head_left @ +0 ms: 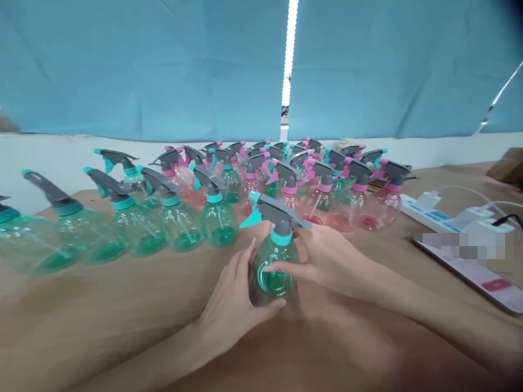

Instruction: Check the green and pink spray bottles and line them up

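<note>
A green see-through spray bottle (274,267) with a grey trigger head and teal collar stands upright on the brown table (102,321), near the middle. My left hand (232,302) cups its left side and base. My right hand (327,258) wraps its right side, with fingers across the front of the body. The trigger points left.
Behind stand several green spray bottles (218,218) in a row to the left and several pink ones (351,204) at the centre and right. A white power strip (433,218) with plugs and a flat device (474,269) lie at the right. A blue curtain hangs behind.
</note>
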`<state>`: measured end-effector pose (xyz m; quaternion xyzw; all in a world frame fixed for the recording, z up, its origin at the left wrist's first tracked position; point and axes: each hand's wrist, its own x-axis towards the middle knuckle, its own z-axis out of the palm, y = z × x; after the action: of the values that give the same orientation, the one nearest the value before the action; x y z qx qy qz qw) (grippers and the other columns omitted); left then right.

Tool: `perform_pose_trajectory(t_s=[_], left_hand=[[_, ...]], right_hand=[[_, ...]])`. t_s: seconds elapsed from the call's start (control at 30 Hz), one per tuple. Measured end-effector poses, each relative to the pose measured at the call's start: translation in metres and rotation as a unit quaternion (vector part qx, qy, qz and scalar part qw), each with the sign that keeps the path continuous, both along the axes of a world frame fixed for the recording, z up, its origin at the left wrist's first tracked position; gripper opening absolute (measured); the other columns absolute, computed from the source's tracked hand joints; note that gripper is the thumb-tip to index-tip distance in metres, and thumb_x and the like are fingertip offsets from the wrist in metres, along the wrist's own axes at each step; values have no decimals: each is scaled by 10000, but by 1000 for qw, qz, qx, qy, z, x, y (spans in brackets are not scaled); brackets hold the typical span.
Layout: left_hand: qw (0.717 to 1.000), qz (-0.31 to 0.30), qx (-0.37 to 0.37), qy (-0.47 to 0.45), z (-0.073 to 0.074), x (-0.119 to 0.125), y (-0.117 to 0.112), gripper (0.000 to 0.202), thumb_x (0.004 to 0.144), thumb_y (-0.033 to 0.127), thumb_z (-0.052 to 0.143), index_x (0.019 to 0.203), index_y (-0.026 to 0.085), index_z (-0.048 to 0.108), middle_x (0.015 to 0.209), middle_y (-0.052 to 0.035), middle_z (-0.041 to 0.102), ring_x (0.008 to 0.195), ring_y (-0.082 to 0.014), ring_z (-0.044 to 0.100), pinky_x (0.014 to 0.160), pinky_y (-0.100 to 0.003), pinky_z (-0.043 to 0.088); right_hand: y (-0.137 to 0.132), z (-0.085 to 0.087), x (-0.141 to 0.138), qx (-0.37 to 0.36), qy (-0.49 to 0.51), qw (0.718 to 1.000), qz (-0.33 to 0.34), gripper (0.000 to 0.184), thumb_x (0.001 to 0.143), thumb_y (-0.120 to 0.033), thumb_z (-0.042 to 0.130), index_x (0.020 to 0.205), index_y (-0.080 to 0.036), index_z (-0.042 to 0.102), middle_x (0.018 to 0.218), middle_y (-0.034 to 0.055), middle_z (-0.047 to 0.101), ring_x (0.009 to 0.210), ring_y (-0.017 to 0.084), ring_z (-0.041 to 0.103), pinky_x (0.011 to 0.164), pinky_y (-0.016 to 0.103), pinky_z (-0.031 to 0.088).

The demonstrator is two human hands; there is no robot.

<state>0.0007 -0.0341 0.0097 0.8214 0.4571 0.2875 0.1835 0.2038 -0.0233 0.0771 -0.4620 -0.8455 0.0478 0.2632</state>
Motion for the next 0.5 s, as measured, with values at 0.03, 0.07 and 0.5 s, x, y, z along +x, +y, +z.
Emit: perform_pose_trajectory(t_s=[0.03, 0.07, 0.5], left_hand=[[1000, -15, -6, -5, 1, 6, 0, 893, 761, 413, 709, 1459, 252, 176, 1421, -130, 404, 1294, -349, 394, 995, -533, 388], [999, -31, -12, -7, 3, 12, 0, 887, 739, 400, 730, 1447, 258, 216, 1400, -121, 437, 1279, -355, 410, 982, -536, 394], [984, -167, -61, -31, 11, 51, 18, 812, 636, 376, 778, 1336, 239, 390, 1279, -90, 544, 1170, -368, 506, 971, -540, 388]], right_hand=[[-6, 1, 5, -3, 13, 1000, 16, 355, 821, -569, 566, 897, -229, 631, 640, -18, 614, 497, 142, 535, 478, 286, 382], [-10, 2, 9, -11, 29, 999, 34, 341, 824, -559, 572, 917, -236, 632, 710, -8, 644, 550, 144, 563, 507, 283, 411], [9, -7, 31, -155, 268, 945, 107, 455, 793, -418, 671, 1216, -343, 519, 719, -53, 486, 603, 113, 451, 513, 229, 400]])
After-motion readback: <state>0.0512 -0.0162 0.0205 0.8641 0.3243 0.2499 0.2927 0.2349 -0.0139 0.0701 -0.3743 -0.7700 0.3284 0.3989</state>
